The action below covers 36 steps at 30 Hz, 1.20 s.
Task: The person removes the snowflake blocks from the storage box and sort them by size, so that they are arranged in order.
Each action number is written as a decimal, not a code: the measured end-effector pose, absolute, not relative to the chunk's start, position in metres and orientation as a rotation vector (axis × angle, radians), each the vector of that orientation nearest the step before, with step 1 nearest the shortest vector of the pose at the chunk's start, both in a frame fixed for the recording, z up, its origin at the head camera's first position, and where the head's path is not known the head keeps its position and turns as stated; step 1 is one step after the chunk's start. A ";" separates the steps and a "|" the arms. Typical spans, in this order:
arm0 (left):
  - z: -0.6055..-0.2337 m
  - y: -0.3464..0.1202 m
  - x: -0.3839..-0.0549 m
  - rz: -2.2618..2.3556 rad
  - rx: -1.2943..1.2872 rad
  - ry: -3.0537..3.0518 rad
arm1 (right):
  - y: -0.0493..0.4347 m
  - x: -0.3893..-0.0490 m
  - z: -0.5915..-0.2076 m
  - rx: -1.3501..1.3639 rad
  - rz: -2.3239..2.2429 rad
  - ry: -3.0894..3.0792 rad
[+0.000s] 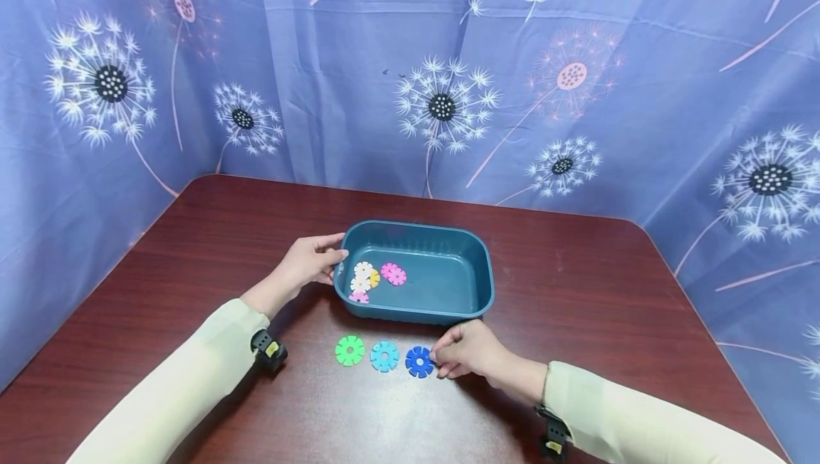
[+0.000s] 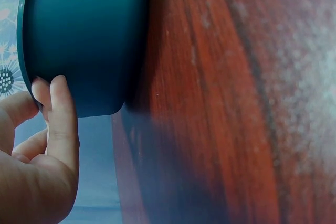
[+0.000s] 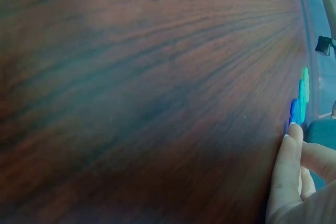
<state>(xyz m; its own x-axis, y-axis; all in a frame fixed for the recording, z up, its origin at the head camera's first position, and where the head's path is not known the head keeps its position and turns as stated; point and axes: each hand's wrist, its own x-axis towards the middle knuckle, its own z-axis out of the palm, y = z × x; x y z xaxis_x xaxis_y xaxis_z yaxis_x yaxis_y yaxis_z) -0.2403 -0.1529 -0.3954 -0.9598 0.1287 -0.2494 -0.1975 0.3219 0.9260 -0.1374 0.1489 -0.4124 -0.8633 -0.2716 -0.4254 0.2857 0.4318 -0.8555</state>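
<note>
My left hand (image 1: 312, 261) grips the left end of a dark teal plastic basin (image 1: 485, 257), thumb over the rim and fingers against the outer wall; the left wrist view shows this basin wall (image 2: 89, 35) close up. In front of the basin, three notched interlocking discs lie in a row on the table: green (image 1: 349, 360), light blue (image 1: 384, 366) and dark blue (image 1: 419, 371). With its fingertips, my right hand (image 1: 470, 350) pinches the right edge of the dark blue disc. In the right wrist view the fingertips meet this dark blue disc (image 3: 294, 113) at the tabletop.
Several white, pink and yellow notched discs, among them a pink one (image 1: 398, 277), lie at the left inside the basin. The reddish-brown wooden table (image 1: 576, 293) extends around it. A blue dandelion-print curtain (image 1: 359, 94) hangs behind and beside the table.
</note>
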 end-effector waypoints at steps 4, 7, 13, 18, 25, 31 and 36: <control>-0.396 -0.153 -0.240 1.688 -0.050 2.311 | 0.150 -0.136 -0.413 0.005 -1.458 2.173; -0.396 -0.153 -0.239 1.690 -0.045 2.309 | 0.152 -0.134 -0.414 -0.018 -1.492 2.157; -0.396 -0.151 -0.241 1.684 -0.041 2.315 | 0.157 -0.131 -0.407 -0.177 -1.599 2.065; -0.395 -0.151 -0.240 1.688 -0.057 2.316 | 0.152 -0.136 -0.369 -0.348 -1.578 1.985; -0.396 -0.152 -0.238 1.685 -0.060 2.312 | 0.144 -0.157 -0.319 -0.518 -1.440 2.049; -0.397 -0.152 -0.239 1.686 -0.052 2.320 | 0.139 -0.187 -0.294 -0.619 -1.285 2.115; -0.397 -0.153 -0.240 1.687 -0.051 2.325 | 0.130 -0.217 -0.281 -0.728 -1.082 2.171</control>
